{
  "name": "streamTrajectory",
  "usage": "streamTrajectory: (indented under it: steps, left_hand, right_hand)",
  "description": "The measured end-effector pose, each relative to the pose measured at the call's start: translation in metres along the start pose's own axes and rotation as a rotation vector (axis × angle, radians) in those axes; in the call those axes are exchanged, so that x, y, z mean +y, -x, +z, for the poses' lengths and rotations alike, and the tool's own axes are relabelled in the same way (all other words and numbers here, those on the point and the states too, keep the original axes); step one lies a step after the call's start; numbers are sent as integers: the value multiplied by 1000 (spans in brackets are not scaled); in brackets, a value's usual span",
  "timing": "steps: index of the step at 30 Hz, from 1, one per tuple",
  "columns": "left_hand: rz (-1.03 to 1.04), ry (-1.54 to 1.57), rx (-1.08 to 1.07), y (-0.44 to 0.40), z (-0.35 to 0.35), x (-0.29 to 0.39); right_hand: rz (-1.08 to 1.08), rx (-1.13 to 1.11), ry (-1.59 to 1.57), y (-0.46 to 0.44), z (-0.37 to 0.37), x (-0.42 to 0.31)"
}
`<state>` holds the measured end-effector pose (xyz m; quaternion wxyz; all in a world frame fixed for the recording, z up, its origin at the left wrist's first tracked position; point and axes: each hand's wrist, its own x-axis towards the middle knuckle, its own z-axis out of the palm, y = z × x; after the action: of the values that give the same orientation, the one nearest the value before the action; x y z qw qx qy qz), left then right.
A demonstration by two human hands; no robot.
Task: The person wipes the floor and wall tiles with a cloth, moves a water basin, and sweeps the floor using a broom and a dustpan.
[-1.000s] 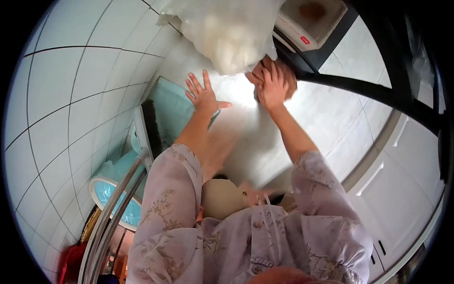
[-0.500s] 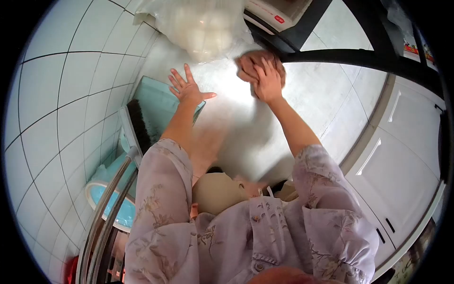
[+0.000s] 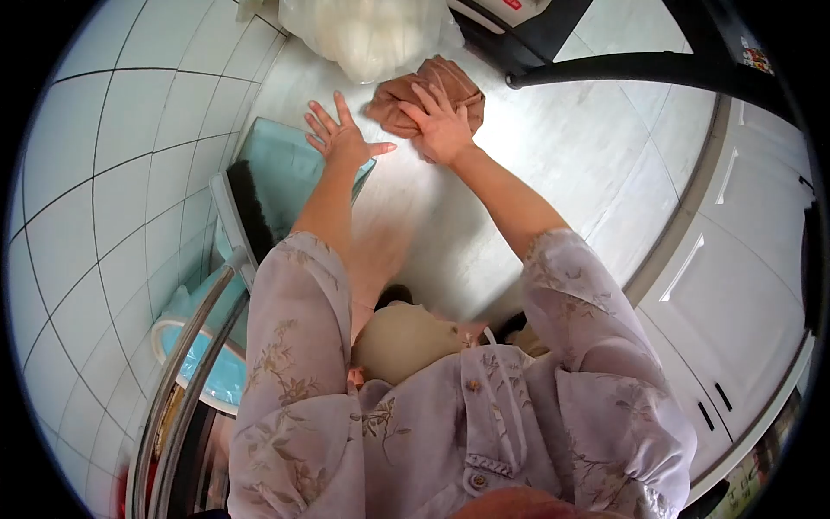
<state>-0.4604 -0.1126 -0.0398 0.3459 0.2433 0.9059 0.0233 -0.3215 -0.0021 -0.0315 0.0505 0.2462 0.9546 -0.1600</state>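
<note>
A crumpled brown cloth (image 3: 462,85) lies on the pale floor (image 3: 553,130). My right hand (image 3: 443,128) is on top of it, palm down with the fingers spread, pressing the cloth against the floor. To the left, my left hand (image 3: 341,138) has its fingers spread wide and holds nothing. It is beside a teal dustpan (image 3: 290,156) and apart from the cloth. Just beyond the cloth is a translucent plastic bag (image 3: 367,39) with whitish contents.
A broom head (image 3: 246,208) with dark bristles and a blue-lined bin (image 3: 212,368) are at the left, by the tiled wall (image 3: 121,156). A black frame leg (image 3: 622,69) crosses the upper right. White cabinets (image 3: 726,303) line the right side.
My right hand and the brown cloth have moved left, away from the black frame and nearer my left hand. My left hand stays spread. The view has shifted slightly.
</note>
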Motion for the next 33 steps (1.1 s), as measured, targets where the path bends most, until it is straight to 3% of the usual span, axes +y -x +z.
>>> streamTrajectory:
  steps: [3,5,7,12,14,15,17,20,24,27,28,30,33]
  left_hand:
    - [42,-2,32,-1,4,-3]
    - [34,-7,15,-1,4,-3]
    - [41,-22,13,-4,5,-4]
    - [67,-25,30,-6,11,-7]
    - [88,-22,41,-9,14,-10]
    - [123,-9,81,-11,16,-12]
    - [149,-21,118,-10,18,-13]
    - [171,-50,143,-11,19,-15]
    - [211,-71,197,-5,17,-23]
    - [237,-136,175,0,9,-20]
    - [254,-128,184,8,10,-16]
    - [339,-142,204,28,16,-5]
    - [371,-145,82,60,33,18]
  right_hand:
    - [-54,98,1,13,13,24]
    - [35,157,3,50,16,47]
    - [216,27,79,88,3,65]
    - [581,68,3,156,-4,124]
    - [355,282,130,149,-10,96]
    - [206,376,42,139,-10,70]
    - [91,276,26,136,14,11]
    - [-120,-138,-28,147,34,-46]
    - [-22,55,17,162,41,19]
    - [377,35,140,170,21,83]
    - [448,96,42,169,9,104]
    - [633,80,140,171,-12,118]
    - [287,309,-23,166,-2,91]
